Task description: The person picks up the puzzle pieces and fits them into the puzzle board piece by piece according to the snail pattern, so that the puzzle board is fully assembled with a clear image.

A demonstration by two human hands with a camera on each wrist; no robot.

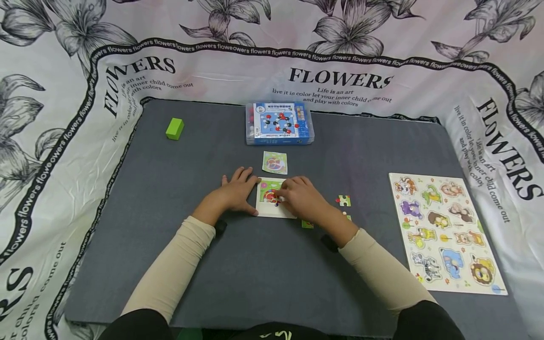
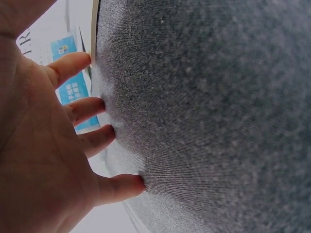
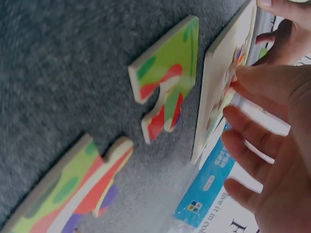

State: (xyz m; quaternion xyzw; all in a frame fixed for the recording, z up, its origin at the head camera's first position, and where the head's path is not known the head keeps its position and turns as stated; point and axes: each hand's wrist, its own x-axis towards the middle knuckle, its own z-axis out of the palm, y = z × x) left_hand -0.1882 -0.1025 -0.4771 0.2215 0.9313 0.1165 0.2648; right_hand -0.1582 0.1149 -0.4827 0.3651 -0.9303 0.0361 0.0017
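Observation:
A small wooden puzzle board (image 1: 272,211) lies mid-table, with green and red pieces in its recess. My left hand (image 1: 233,194) is at its left edge, fingers spread; in the left wrist view several fingertips (image 2: 131,183) rest on the cloth. Over the board's right part, my right hand (image 1: 307,200) pinches a puzzle piece with thumb and index finger; the fingers hide most of it. Loose jigsaw pieces lie right of the board: one (image 1: 344,200) farther out, another (image 1: 307,224) near the right wrist, a third (image 1: 348,217) partly behind the forearm.
A picture card (image 1: 275,163) lies just beyond the board. Behind it is a clear plastic case (image 1: 280,123) with a blue label. A green block (image 1: 174,128) stands at the far left. On the right lies a large animal puzzle board (image 1: 446,233). Grey cloth (image 1: 272,278) covers the tabletop.

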